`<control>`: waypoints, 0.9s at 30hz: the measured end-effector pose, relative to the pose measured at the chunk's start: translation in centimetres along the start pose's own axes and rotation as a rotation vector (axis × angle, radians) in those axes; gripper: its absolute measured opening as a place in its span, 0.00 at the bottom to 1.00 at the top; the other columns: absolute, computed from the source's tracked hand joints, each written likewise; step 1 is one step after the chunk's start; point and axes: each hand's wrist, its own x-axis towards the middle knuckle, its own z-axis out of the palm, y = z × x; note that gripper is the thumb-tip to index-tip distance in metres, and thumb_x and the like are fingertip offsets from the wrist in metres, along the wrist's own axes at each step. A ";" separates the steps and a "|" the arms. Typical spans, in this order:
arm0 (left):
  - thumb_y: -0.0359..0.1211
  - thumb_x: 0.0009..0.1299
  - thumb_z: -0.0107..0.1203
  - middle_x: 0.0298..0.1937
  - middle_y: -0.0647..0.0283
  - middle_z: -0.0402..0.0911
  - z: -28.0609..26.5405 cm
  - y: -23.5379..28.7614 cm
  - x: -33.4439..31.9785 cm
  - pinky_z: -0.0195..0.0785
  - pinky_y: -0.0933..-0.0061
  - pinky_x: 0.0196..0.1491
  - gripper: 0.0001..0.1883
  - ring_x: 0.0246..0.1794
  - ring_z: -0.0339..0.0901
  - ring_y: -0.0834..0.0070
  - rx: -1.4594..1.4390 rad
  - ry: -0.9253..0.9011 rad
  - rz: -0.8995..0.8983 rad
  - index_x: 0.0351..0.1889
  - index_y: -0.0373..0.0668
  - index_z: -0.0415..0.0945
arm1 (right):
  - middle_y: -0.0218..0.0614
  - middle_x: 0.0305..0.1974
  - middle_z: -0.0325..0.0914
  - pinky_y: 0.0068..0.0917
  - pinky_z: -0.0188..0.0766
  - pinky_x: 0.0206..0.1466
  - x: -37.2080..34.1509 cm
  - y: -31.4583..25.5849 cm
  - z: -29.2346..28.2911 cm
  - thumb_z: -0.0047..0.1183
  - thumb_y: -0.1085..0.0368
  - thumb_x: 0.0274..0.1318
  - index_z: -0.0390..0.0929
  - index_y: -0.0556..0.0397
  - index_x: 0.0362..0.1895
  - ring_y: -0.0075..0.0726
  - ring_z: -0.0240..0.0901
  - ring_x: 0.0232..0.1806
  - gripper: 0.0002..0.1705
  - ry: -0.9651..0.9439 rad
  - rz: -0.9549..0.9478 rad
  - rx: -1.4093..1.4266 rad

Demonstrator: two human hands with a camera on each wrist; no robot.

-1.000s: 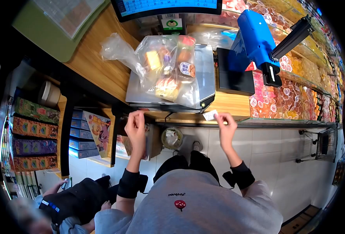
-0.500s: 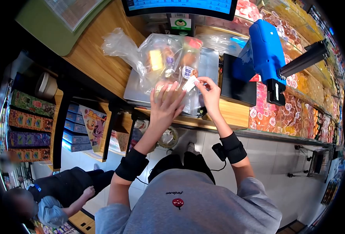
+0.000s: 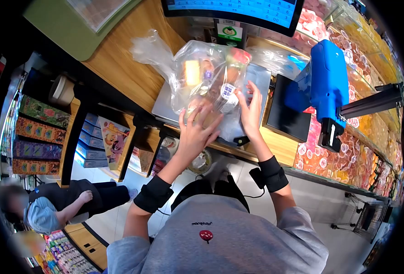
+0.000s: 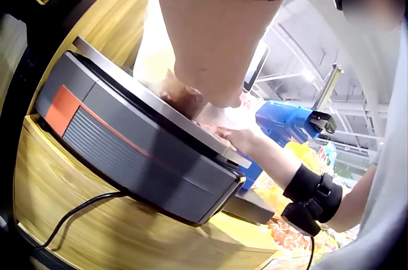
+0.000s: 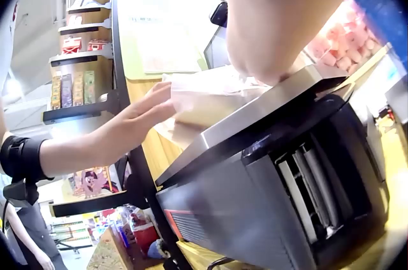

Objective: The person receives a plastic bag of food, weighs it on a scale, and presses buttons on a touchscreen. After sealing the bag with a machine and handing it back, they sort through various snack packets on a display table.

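A clear plastic bag (image 3: 177, 77) of packaged food lies on the metal plate of a scale (image 3: 165, 102). Spread fingers of my left hand (image 3: 195, 137) rest on the bag's lower part. My right hand (image 3: 252, 112) is at the bag's right side, fingers extended and thumb against the plastic beside a round printed label (image 3: 228, 90). A white patch by that thumb is too unclear to tell from the bag. Low down, the left wrist view has the scale's grey body (image 4: 140, 149); the right wrist view has my left hand (image 5: 143, 114) against the bag (image 5: 210, 101).
Right of the scale stand a black box (image 3: 286, 109) and a blue device (image 3: 328, 77) on an arm. A screen (image 3: 238, 11) is behind. Bins of wrapped sweets (image 3: 323, 155) line the right, and a person (image 3: 69, 203) is at lower left.
Both hands have moved forward from the counter's near edge to the bag. The small white slip pinched in my right fingers earlier is no longer plainly visible; those fingers have straightened.
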 end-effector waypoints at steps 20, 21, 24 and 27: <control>0.41 0.70 0.51 0.42 0.60 0.77 -11.1 -5.6 17.3 0.70 0.71 0.46 0.14 0.42 0.75 0.72 -1.581 0.038 -0.556 0.39 0.38 0.76 | 0.45 0.59 0.61 0.38 0.53 0.64 1.6 -6.5 -6.6 0.62 0.47 0.43 0.59 0.56 0.61 0.46 0.56 0.62 0.45 -0.194 -0.195 0.112; 0.39 0.70 0.51 0.41 0.62 0.77 -12.3 -3.1 17.9 0.69 0.72 0.45 0.12 0.41 0.74 0.75 -1.399 -0.003 -0.492 0.37 0.40 0.77 | 0.45 0.60 0.58 0.37 0.51 0.65 1.9 -7.9 -7.1 0.63 0.47 0.42 0.55 0.57 0.63 0.45 0.54 0.63 0.48 -0.159 -0.259 0.124; 0.37 0.70 0.51 0.38 0.70 0.77 -12.8 1.7 18.6 0.66 0.76 0.45 0.09 0.40 0.70 0.82 -1.213 -0.091 -0.118 0.39 0.42 0.77 | 0.47 0.64 0.50 0.36 0.46 0.68 2.1 -11.6 -6.1 0.66 0.45 0.36 0.44 0.61 0.66 0.43 0.49 0.66 0.60 -0.121 -0.402 0.215; 0.30 0.68 0.50 0.40 0.68 0.78 -14.8 6.1 17.7 0.65 0.77 0.46 0.10 0.41 0.71 0.81 -1.250 -0.191 -0.183 0.45 0.40 0.76 | 0.45 0.59 0.54 0.36 0.50 0.65 0.4 -11.5 -4.0 0.69 0.51 0.34 0.42 0.61 0.66 0.40 0.52 0.63 0.62 -0.378 -0.269 0.424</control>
